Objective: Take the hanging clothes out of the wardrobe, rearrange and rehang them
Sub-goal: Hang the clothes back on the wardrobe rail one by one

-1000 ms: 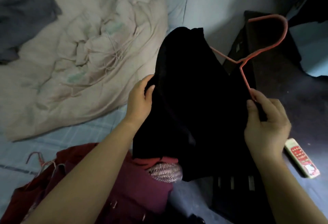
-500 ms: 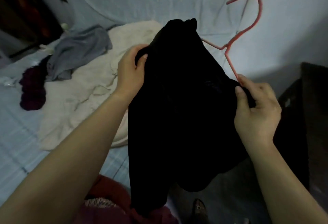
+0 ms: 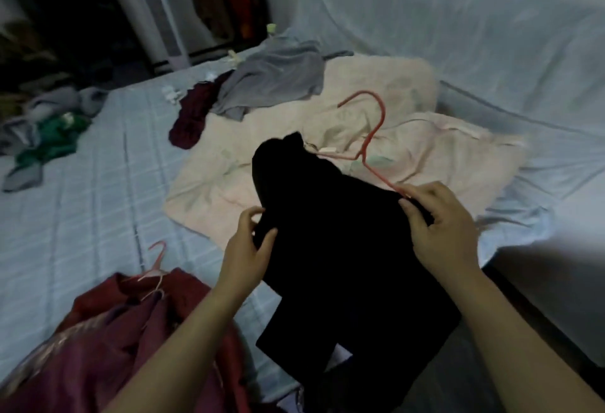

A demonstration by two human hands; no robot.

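Fingers of the left hand pinch one edge of the black garment. The right hand has its fingers clamped on the other edge, where the red hanger disappears into the cloth. The garment hangs over the bed, its folds too dark to read.

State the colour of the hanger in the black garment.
Coral red; the thin coral-red hanger poking from the black garment shows best in the head view.

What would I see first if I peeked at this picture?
The big black garment in the middle, gripped by the left hand and right hand above the bed. A red hanger sticks out of its top, over a crumpled cream blanket. Maroon clothes lie lower left.
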